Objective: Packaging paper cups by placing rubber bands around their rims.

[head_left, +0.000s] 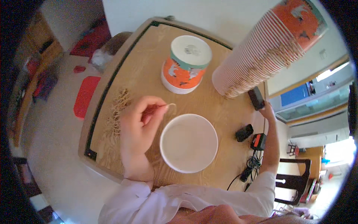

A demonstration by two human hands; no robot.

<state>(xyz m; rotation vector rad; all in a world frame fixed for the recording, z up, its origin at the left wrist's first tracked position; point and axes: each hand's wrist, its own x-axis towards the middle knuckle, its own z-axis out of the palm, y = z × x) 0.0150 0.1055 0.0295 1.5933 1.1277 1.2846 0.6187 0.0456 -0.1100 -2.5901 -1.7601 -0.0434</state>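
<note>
Between the thumb and forefinger of my left hand (140, 125) is a thin tan rubber band (172, 108), partly hidden by the fingertips. It hangs just above the rim of a white paper tub (189, 143), which stands upright with its open mouth toward me. A heap of similar tan bands (118, 110) lies left of that hand. Out at the table's right edge, my right hand (267, 111) is closed on the near end of a black oblong object (256, 98); its fingers are partly hidden.
Upside down at the back stands an orange and green paper tub (185, 71). A tall leaning stack of tubs (257, 56) rises at the back right, tan strands along its side. A small black box (244, 133), a black adapter (258, 142) and tangled cables (251, 166) lie at right.
</note>
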